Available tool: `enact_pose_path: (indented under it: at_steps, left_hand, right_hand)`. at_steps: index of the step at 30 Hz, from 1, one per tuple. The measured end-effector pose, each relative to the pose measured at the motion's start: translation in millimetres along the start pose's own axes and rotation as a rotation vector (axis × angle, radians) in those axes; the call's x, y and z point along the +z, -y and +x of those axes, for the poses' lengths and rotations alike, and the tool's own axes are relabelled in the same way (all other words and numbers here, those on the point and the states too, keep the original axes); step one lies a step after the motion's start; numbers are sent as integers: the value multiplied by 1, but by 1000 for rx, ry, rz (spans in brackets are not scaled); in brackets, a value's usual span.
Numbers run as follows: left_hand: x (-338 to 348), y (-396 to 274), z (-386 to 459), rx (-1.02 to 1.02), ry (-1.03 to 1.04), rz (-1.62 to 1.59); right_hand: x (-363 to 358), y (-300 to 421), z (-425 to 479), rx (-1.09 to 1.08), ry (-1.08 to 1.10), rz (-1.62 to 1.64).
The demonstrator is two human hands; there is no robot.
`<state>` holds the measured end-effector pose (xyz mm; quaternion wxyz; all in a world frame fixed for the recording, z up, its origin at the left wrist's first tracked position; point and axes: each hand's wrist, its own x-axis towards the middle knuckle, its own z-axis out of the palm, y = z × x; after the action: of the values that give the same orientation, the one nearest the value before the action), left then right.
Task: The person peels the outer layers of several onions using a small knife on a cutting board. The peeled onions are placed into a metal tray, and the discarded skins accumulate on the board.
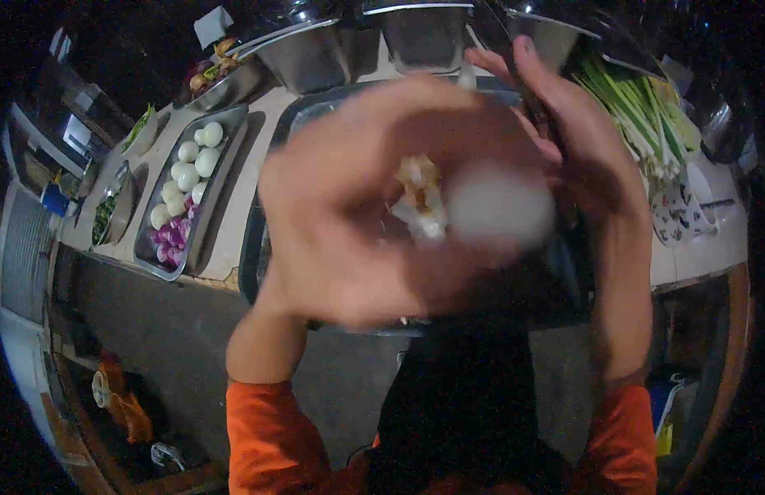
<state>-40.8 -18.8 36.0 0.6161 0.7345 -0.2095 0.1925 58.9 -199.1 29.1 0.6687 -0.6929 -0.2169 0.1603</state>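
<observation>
Close to the camera and blurred, my left hand is curled around a pale, rounded thing, perhaps a peeled onion. Bits of onion skin show beside it, near my left palm. Behind, at the upper right, my right hand is raised with some fingers spread. A dark, narrow thing, perhaps a knife, lies along its palm and thumb; part of it is hidden. Both hands are above a dark tray on the table, and they cover most of it.
At left, a metal tray holds peeled white onions and purple shallots, with bowls of greens beside it. Metal containers and a bowl of unpeeled onions stand at the back. Spring onions and a patterned mug are at right.
</observation>
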Motion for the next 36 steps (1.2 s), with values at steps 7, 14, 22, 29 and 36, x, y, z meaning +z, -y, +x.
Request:
enact_pose_path:
  at_steps: [7,14,22,29,36]
  left_hand:
    - [36,-32,-47,-177,-78,-44]
    - [29,-5,-59,-214,52,-275]
    - [1,0,-33,398,135,405]
    - [-5,39,3,826,-7,703]
    - [-131,54,26,311,-184,1035]
  right_hand:
    - [20,12,-9,26,-41,29]
    - [14,8,-8,24,-24,-60]
    - [23,4,-3,-37,-8,-78]
    - [10,-17,11,-84,-48,-192]
    - [10,-13,11,-200,-282,-472]
